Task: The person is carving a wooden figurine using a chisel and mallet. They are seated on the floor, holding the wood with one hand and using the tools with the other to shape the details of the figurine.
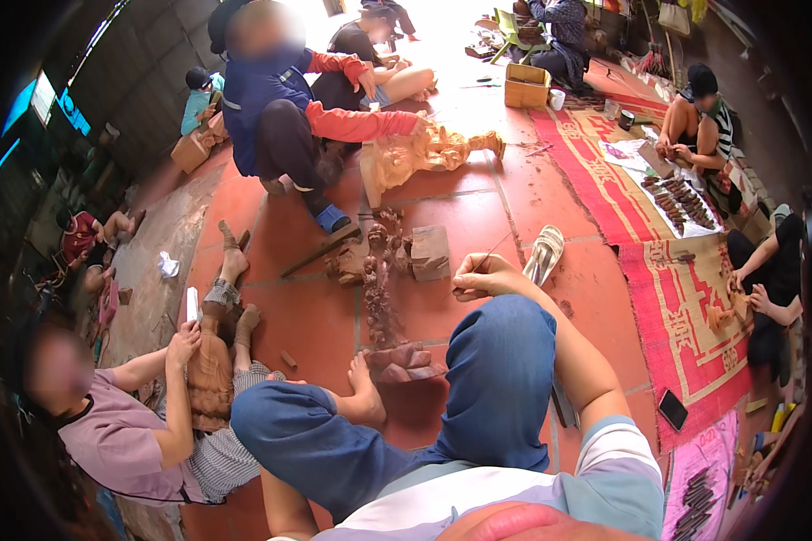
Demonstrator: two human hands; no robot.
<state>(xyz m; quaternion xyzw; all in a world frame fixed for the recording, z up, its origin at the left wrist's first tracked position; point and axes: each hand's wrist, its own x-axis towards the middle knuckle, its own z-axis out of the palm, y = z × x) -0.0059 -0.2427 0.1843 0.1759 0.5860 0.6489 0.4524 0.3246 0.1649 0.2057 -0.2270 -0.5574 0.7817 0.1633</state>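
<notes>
My right hand [485, 276] is raised beyond my right knee, its fingers closed in a pinch. From it sticks up a thin dark stick [493, 252], too fine to make out its kind. My left forearm [285, 507] passes under my bent left knee, which hides the hand. A patch of skin shows past that knee, and I cannot tell whether it is fingers. In front of my bare foot [366, 389] is a dark carved wooden figure [381, 279] with a chunky reddish base [406, 362]. Neither hand visibly touches it.
Wooden blocks [430, 252] flank the figure. A sandal [544, 256] lies beyond my right hand. A person at left holds a wood carving [209, 379]; another ahead handles a larger pale carving [433, 151]. On the right are a red mat [645, 316] and a phone [672, 410].
</notes>
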